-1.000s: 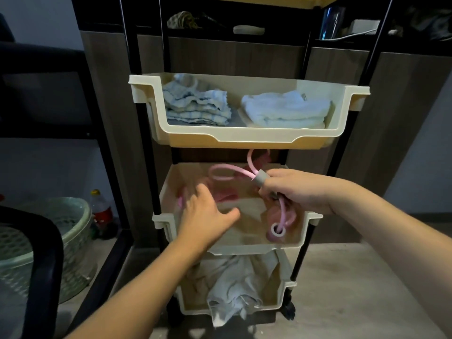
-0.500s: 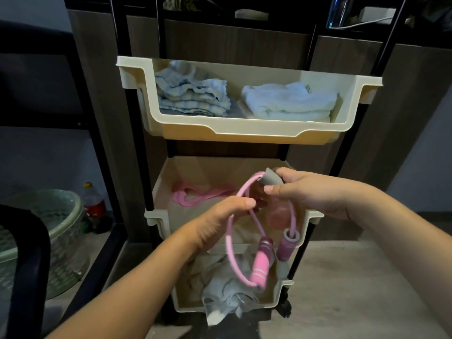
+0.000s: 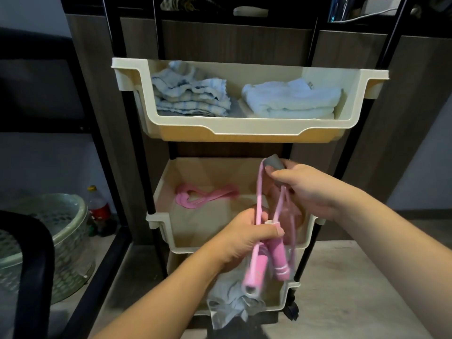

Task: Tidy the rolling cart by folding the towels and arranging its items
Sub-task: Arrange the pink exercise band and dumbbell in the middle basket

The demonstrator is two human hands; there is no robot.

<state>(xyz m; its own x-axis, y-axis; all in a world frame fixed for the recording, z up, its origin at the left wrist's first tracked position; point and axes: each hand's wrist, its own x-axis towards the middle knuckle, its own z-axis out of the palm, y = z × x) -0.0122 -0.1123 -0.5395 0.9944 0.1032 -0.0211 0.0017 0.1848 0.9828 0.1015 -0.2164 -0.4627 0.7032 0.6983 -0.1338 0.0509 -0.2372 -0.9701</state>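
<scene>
Both hands hold a pink jump rope (image 3: 259,192) before the rolling cart's middle tray (image 3: 159,218). The right hand (image 3: 305,189) pinches its looped cord; the left hand (image 3: 247,238) grips it just above the handles. Folded towels (image 3: 291,99) fill the top tray (image 3: 244,129).

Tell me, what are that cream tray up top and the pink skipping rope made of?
The cream upper tray looks like moulded plastic: smooth, slightly glossy rim, rounded corners. The pink skipping rope seems a rubbery plastic cord, bending in loose loops; its pink handles look matte, perhaps foam-covered.
</scene>
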